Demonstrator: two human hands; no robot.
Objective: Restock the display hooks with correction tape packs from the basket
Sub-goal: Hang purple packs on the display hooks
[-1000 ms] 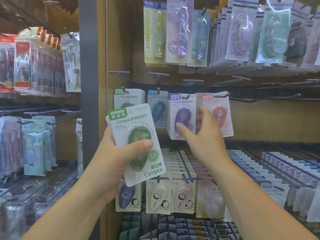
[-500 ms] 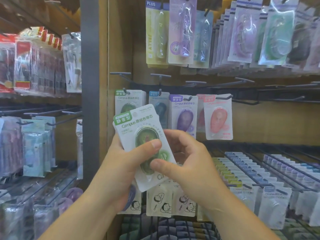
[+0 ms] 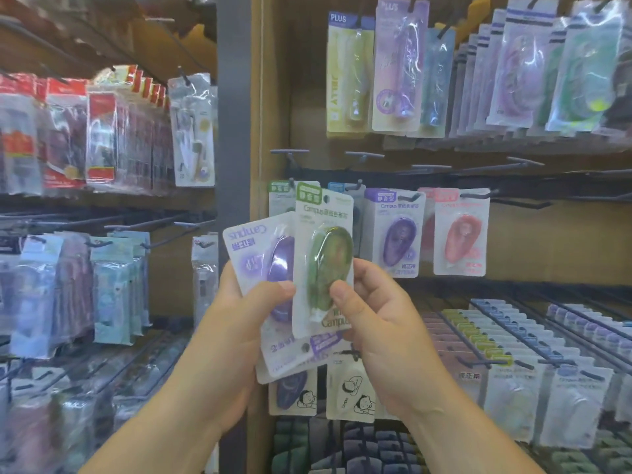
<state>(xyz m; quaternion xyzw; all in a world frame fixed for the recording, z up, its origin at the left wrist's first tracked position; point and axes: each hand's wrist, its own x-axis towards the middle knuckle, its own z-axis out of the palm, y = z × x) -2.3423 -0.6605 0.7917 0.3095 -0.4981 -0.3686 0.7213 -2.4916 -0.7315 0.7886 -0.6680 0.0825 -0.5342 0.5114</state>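
Correction tape pack (image 3: 325, 261), a green one, stands upright at the middle of the view, in front of the wooden display panel (image 3: 547, 241). The right hand (image 3: 379, 323) pinches it, thumb pressed on the blister front and the other fingers curled behind the card. At nine o'clock from it, partly overlapped by its edge, a purple pack (image 3: 263, 254) is turned upside down in the left hand (image 3: 236, 323), whose thumb lies across the front while the fingers wrap the back. At two o'clock from the hands, a hanging purple pack (image 3: 396, 234) and a pink pack (image 3: 461, 234) sit side by side on display hooks (image 3: 475, 195). At eleven o'clock a green-labelled pack (image 3: 278, 196) peeks out behind the held green one.
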